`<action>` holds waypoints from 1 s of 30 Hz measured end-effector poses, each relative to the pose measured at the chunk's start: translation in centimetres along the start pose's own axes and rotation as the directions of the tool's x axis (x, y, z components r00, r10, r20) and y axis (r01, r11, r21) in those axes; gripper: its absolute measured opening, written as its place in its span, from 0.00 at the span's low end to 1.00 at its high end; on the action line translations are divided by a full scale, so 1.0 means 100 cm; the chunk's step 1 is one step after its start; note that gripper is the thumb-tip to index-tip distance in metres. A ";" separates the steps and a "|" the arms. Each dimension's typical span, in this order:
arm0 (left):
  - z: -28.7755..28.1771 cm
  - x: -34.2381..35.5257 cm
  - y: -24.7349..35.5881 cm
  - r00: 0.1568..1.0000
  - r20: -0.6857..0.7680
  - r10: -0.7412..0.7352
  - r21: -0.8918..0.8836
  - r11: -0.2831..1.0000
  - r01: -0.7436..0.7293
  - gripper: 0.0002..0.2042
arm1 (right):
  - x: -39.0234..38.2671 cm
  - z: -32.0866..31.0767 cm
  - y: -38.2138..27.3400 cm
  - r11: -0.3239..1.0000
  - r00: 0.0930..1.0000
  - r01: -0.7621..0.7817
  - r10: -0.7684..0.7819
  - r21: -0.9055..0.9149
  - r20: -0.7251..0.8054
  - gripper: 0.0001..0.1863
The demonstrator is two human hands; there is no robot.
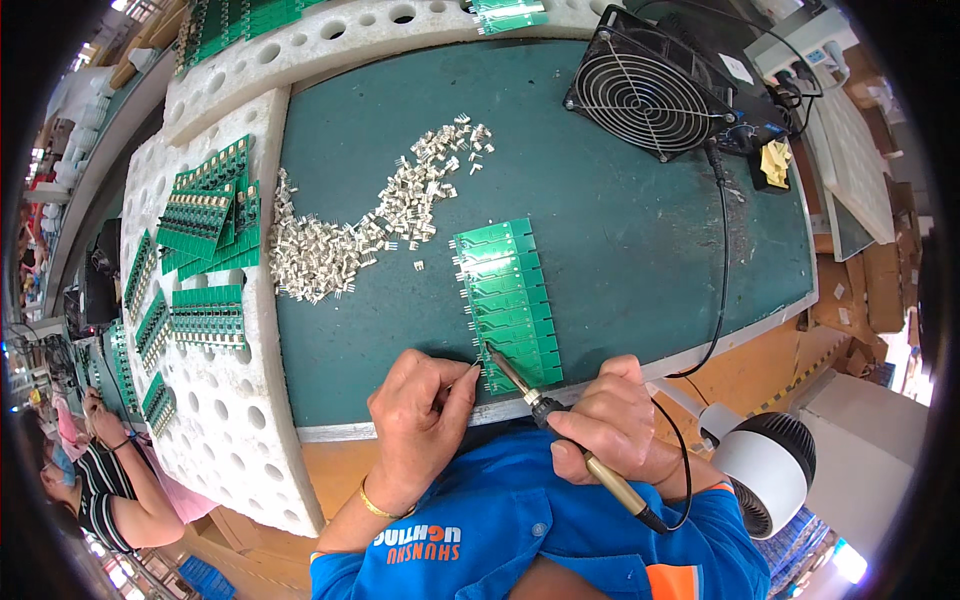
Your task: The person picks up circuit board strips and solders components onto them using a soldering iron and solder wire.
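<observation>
Fingers (455,385) of left hand (420,410) curled, tips pinched together at the left edge of the circuit board panel (508,300); likely feeding solder wire, too thin to confirm, so whether they hold anything can't be told. Right hand (610,420) clenched around soldering iron (560,430) in a pen grip on the dark handle, tip touching the lower left edge of the panel, near the left fingertips. Cord runs from the handle's rear past the wrist.

Panel: green strip of small boards joined edge to edge, lying flat on the green work mat (620,240), near the front edge just ahead of the hands. Judged light, thin, stiff but snappable along the break lines; best taken by the outer edges, clear of the fresh joints on the left side. Iron tip hot, handle only.

Pile of loose metal pin connectors (350,230) on the mat, behind-left of the panel, apart from it. White foam tray (230,400) with holes at left carries stacks of more green boards (205,215). Black fume fan (650,90) at the mat's far right corner. White desk fan (765,465) at lower right. Another person (100,480) seated at far left.
</observation>
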State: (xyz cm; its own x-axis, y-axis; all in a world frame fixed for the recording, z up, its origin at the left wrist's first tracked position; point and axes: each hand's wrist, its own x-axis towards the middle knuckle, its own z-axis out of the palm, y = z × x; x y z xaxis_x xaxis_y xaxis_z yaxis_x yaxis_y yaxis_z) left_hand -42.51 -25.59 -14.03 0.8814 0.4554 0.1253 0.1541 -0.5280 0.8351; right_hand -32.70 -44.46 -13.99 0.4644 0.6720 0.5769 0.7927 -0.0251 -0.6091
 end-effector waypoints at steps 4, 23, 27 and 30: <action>0.000 0.000 0.000 1.000 0.005 -0.006 -0.009 1.000 0.006 0.05 | -0.003 0.000 -0.002 1.000 1.000 0.012 -0.012 -0.026 0.024 0.11; 0.000 0.000 0.001 1.000 -0.007 -0.010 0.005 1.000 0.010 0.06 | -0.003 0.002 -0.001 0.998 0.998 0.040 -0.042 -0.053 -0.036 0.13; -0.001 -0.002 0.000 1.000 -0.019 -0.001 -0.003 1.000 0.000 0.06 | -0.002 0.001 0.000 0.998 0.998 0.040 -0.042 -0.048 -0.043 0.12; -0.001 -0.002 -0.003 0.998 -0.056 0.032 0.010 0.999 -0.032 0.06 | -0.002 0.001 0.002 0.999 0.998 0.026 -0.028 -0.026 -0.052 0.11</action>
State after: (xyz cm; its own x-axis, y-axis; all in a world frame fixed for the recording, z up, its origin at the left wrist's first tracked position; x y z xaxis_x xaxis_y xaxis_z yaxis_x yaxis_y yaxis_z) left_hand -42.76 -25.49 -14.23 0.8595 0.4775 0.1821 0.1306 -0.5497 0.8251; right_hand -32.67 -44.56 -14.24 0.4622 0.6333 0.6208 0.8147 -0.0269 -0.5792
